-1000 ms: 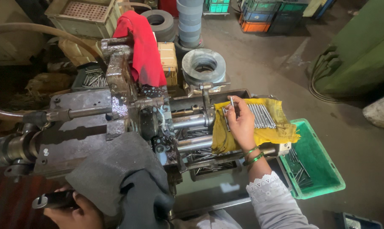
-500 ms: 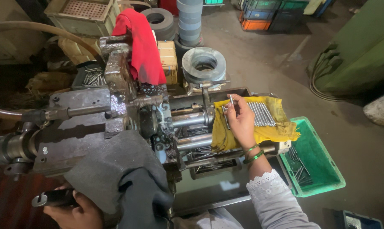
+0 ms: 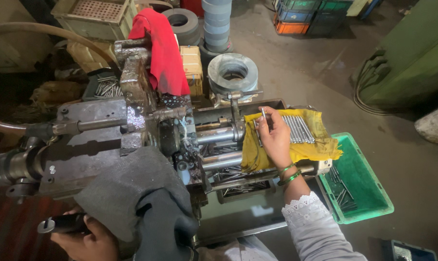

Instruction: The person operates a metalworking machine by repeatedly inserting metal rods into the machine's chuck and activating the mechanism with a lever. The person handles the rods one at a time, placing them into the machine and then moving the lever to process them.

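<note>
My right hand point(image 3: 275, 137) rests over a yellow cloth point(image 3: 320, 145) on the machine's right side and pinches a thin metal rod point(image 3: 263, 114) upright between its fingers. Several more rods point(image 3: 297, 128) lie side by side on that cloth just right of the hand. My left hand point(image 3: 86, 239) is at the bottom left, wrapped around a dark lever handle point(image 3: 59, 223) of the grey machine point(image 3: 103, 145). A dark grey cloth point(image 3: 136, 203) drapes over the machine's front and hides part of that hand.
A green plastic crate point(image 3: 373, 193) with a few rods stands on the floor at the right. A red cloth point(image 3: 163, 53) hangs on the machine's top. Metal rings point(image 3: 233, 72) and stacked crates point(image 3: 306, 17) sit behind. A green cabinet point(image 3: 412, 53) stands far right.
My right hand has shifted slightly on the yellow cloth while keeping the rod. The left hand stays on the lever handle.
</note>
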